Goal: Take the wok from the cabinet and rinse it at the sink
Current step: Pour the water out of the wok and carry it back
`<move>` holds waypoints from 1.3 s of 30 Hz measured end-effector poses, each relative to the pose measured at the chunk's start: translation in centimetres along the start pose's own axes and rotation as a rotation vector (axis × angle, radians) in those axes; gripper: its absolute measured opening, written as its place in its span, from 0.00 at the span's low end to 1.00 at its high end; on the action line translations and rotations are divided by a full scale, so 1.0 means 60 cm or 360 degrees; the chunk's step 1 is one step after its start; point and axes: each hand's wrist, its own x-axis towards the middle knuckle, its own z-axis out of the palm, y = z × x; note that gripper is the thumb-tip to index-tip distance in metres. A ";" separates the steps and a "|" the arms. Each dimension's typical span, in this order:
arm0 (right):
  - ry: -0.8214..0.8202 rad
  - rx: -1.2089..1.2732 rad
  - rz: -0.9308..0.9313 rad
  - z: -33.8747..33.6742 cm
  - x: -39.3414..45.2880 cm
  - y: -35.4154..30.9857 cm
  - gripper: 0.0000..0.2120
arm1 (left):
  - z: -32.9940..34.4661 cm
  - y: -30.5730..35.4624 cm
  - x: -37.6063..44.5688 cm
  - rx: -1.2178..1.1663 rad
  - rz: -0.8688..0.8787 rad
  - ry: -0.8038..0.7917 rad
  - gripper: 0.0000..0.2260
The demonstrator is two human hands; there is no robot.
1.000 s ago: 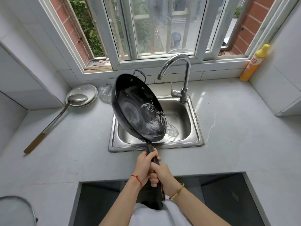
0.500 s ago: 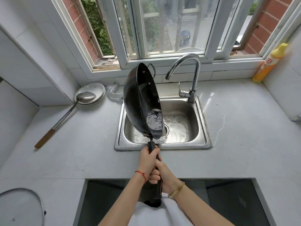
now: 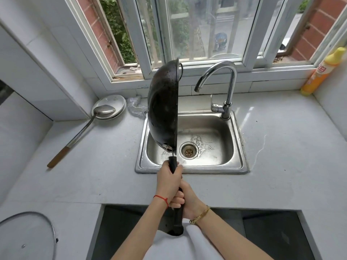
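Head view: the grey bench [image 3: 281,166] carries the steel sink [image 3: 238,162]. The black wok [image 3: 163,107] stands on edge over the sink's left part. The left hand [image 3: 168,182] and right hand [image 3: 187,200] are both clamped on its handle.

Ladle [image 3: 88,126] far left on counter [image 3: 281,166], bowl end resting on plate [image 3: 112,104]. Mesh scrubber [image 3: 136,107] just right of plate. Yellow bottle [image 3: 323,72] far right corner. Glass lid [image 3: 26,237] near left. Window [image 3: 197,29] behind.
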 end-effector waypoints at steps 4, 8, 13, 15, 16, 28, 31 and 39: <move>-0.0061 0.0012 0.0015 0.003 0.000 -0.003 0.27 | -0.004 0.007 0.000 0.0078 0.0040 0.0057 0.06; -0.0049 0.0031 0.0021 0.009 -0.006 -0.006 0.26 | -0.006 0.013 -0.004 0.0110 0.0037 0.0092 0.06; -0.0060 0.0023 0.0035 0.007 -0.010 -0.006 0.26 | -0.005 0.014 -0.010 0.0147 0.0034 0.0127 0.09; -0.0071 0.0027 0.0043 0.005 -0.012 -0.005 0.27 | -0.004 0.015 -0.014 0.0137 0.0030 0.0130 0.08; -0.0070 0.0026 0.0047 0.004 -0.012 -0.003 0.27 | -0.004 0.015 -0.015 0.0136 0.0029 0.0133 0.07; -0.0115 0.0047 0.0044 -0.011 -0.010 0.008 0.26 | -0.004 0.014 -0.025 0.0147 -0.0015 0.0119 0.06; -0.0107 0.0059 0.0040 -0.011 -0.010 0.007 0.26 | -0.003 0.014 -0.025 0.0154 -0.0015 0.0118 0.05; -0.0097 0.0108 0.0019 -0.015 -0.012 0.007 0.25 | 0.002 0.013 -0.025 0.0149 -0.0015 0.0096 0.06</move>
